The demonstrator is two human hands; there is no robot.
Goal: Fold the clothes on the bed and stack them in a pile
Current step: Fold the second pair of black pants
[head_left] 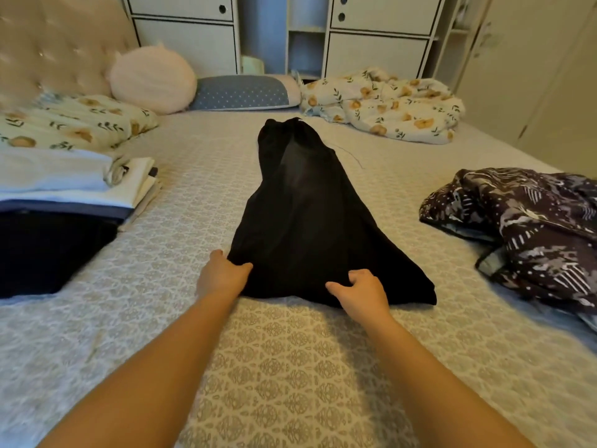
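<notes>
Both bare forearms reach out over the patterned bed (290, 367), the left hand (223, 274) pinching the near left corner of a black garment (310, 215) and the right hand (361, 291) curled over its near edge. That garment stretches away from the hands down the middle of the bed. A folded pile (74, 185) sits left, a dark patterned garment (523, 231) crumpled right.

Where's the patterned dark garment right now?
In the head view, the crumpled dark patterned garment lies at the bed's right edge, right of the black garment both hands hold, and nearer the camera than the floral blanket.
</notes>
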